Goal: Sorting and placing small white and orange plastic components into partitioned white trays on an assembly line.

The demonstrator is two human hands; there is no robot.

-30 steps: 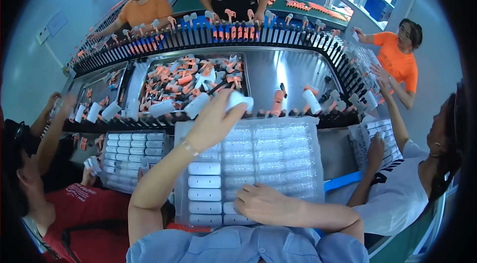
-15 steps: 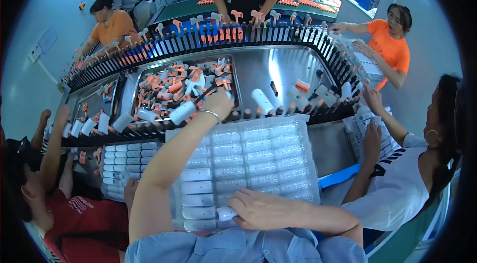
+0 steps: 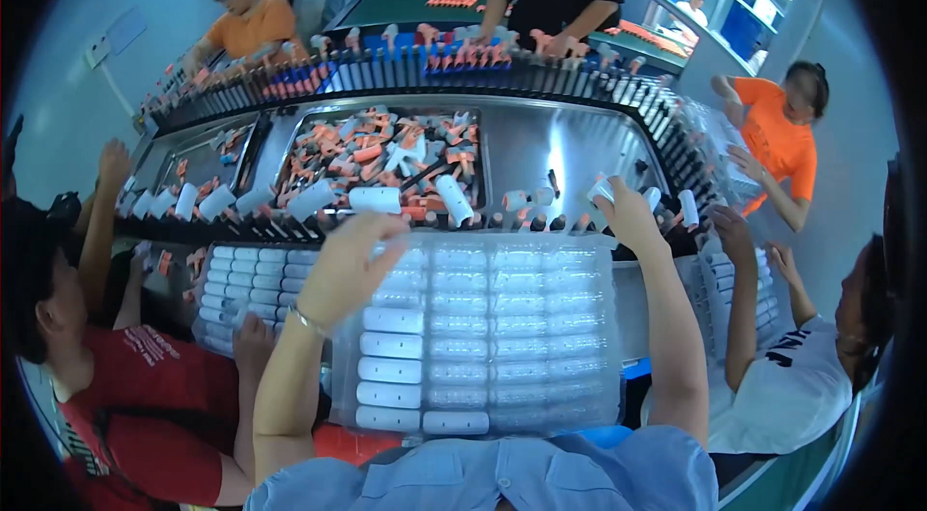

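Note:
A clear plastic blister tray (image 3: 555, 342) lies in front of me. Rounded white plastic casings (image 3: 391, 345) fill slots low in its left column, and one casing (image 3: 456, 422) lies at the bottom of the second column. My left hand (image 3: 350, 265), slightly blurred, hovers over the tray's upper left with thumb and fingers apart and nothing seen in them. Farther right, my right hand (image 3: 628, 212) pinches a white casing (image 3: 601, 189) at the near row of black posts. More casings (image 3: 375, 200) sit tilted on that row, close beyond my left hand.
A metal bin (image 3: 381, 154) of orange, grey and white parts lies beyond the posts, beside a steel tray (image 3: 599, 139). A curved rack of black posts (image 3: 415, 71) runs behind. Co-workers with trays sit close at left (image 3: 154, 385) and right (image 3: 806, 376); others stand across.
My right hand has left a casing in the tray's second column and moved up to the posts at right. My left hand has drawn back from the posts over the tray. The view has shifted.

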